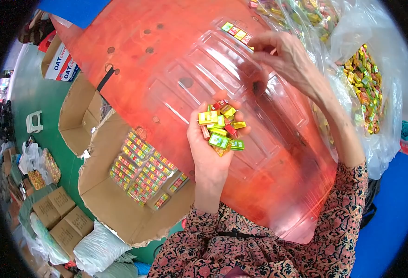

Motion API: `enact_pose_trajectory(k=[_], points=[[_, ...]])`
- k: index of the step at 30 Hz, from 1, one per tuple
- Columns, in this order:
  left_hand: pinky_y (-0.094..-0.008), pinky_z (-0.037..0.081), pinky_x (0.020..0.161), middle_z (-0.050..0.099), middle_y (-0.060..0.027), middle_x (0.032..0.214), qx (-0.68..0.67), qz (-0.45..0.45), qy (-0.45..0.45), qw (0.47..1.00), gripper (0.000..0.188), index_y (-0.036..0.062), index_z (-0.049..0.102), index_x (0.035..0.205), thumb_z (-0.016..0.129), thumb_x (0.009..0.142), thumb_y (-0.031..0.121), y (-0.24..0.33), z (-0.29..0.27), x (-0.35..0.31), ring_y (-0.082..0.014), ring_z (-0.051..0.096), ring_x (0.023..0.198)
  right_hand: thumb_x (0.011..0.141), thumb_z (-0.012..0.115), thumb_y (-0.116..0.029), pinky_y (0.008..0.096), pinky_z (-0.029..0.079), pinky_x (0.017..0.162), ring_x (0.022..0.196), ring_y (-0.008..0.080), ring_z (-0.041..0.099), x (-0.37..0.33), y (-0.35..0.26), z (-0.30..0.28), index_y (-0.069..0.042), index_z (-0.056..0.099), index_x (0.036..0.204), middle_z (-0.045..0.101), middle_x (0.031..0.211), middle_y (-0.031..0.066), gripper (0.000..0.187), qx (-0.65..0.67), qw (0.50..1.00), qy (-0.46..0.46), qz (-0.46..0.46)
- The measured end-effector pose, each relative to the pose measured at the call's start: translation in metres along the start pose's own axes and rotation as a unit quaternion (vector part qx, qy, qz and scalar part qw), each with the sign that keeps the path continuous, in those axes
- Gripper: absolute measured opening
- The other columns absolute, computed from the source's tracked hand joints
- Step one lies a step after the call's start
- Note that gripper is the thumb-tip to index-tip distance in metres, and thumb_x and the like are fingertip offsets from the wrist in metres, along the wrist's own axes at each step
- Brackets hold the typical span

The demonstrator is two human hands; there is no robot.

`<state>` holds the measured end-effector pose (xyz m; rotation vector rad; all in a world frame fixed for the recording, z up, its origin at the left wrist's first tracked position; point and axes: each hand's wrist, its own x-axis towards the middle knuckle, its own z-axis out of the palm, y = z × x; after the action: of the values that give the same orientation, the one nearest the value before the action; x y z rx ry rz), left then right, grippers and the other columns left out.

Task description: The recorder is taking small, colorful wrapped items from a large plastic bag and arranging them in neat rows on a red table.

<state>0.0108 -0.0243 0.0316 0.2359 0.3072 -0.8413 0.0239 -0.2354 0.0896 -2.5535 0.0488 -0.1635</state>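
Head view, one frame; all places given from the clear plastic tray (pixel 241 88).

Item 1. Clear plastic tray: moulded compartments, lying on a red table (pixel 134 60). Only its far top compartment is filled, with a short row of small wrapped candies (pixel 236 32); the other compartments show empty.

Item 2. Left hand (pixel 211 148): over the tray's near edge, palm up, fingers curled into a cup around a heap of loose candies (pixel 220 127) in yellow, green and red wrappers. Forearm comes straight up from the lower edge, in a floral sleeve.

Item 3. Right hand (pixel 282 53): at the tray's far end, just beside the filled row, wrist bent, fingertips drawn together. Whether they pinch a candy cannot be told; the tips are partly hidden.

Item 4. Bulk stock: clear plastic bag of candies (pixel 366 88), right of the tray.

Item 5. Open cardboard carton (pixel 116 204), left of and below the tray, holding filled trays (pixel 144 173).

Handling note (judgement): filling goes best one piece at a time, each candy laid flat and square against the last, colours facing up, with the cupped hand held level so the heap does not spill.
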Motion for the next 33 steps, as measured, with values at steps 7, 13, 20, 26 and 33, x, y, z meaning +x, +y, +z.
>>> enact_pose_trajectory(k=[7, 13, 20, 26, 33], points=[[-0.0401, 0.054, 0.061, 0.061, -0.0117, 0.09, 0.016, -0.021, 0.016, 1.0, 0.037, 0.0043, 0.055, 0.106, 0.038, 0.088, 0.031, -0.002, 0.005, -0.002, -0.0219, 0.061, 0.074, 0.076, 0.064, -0.015, 0.0262, 0.046, 0.065, 0.076, 0.0144, 0.059, -0.021, -0.056, 0.002, 0.002, 0.062, 0.092, 0.062, 0.082, 0.0075, 0.023, 0.187, 0.978, -0.095, 0.014], [-0.0405, 0.053, 0.063, 0.062, -0.0101, 0.09, -0.007, -0.019, -0.005, 1.0, 0.035, 0.0047, 0.055, 0.101, 0.037, 0.088, 0.032, -0.005, 0.007, -0.007, -0.022, 0.062, 0.077, 0.073, 0.066, -0.017, 0.0323, 0.045, 0.064, 0.073, 0.0213, 0.057, -0.024, -0.067, 0.011, 0.001, 0.061, 0.088, 0.058, 0.076, 0.01, 0.024, 0.178, 0.974, -0.12, -0.073], [-0.033, 0.051, 0.067, 0.062, -0.0046, 0.086, -0.005, 0.029, 0.061, 0.998, 0.026, 0.0097, 0.056, 0.093, 0.039, 0.09, 0.029, -0.011, 0.006, -0.008, -0.0174, 0.061, 0.076, 0.072, 0.063, -0.011, 0.0346, 0.044, 0.065, 0.074, 0.0266, 0.055, -0.034, -0.08, 0.021, 0.001, 0.06, 0.082, 0.056, 0.076, 0.0118, 0.016, 0.141, 0.978, -0.089, -0.124], [-0.0336, 0.051, 0.068, 0.061, -0.0062, 0.088, -0.019, 0.033, 0.053, 0.998, 0.029, 0.008, 0.056, 0.095, 0.037, 0.09, 0.029, -0.017, 0.009, -0.009, -0.0182, 0.06, 0.078, 0.073, 0.061, -0.009, 0.0346, 0.044, 0.065, 0.075, 0.0266, 0.055, -0.035, -0.077, 0.018, 0.001, 0.059, 0.084, 0.056, 0.077, 0.011, 0.014, 0.152, 0.973, -0.086, -0.151], [-0.0391, 0.052, 0.061, 0.061, -0.0118, 0.088, 0.071, -0.021, 0.035, 0.997, 0.038, 0.0031, 0.054, 0.106, 0.04, 0.086, 0.032, -0.011, 0.01, -0.008, -0.0202, 0.06, 0.075, 0.075, 0.058, -0.007, 0.0338, 0.044, 0.069, 0.076, 0.0284, 0.056, -0.009, -0.002, -0.018, 0.0, 0.059, 0.084, 0.058, 0.077, 0.0107, 0.011, -0.014, 1.0, -0.005, -0.024]])
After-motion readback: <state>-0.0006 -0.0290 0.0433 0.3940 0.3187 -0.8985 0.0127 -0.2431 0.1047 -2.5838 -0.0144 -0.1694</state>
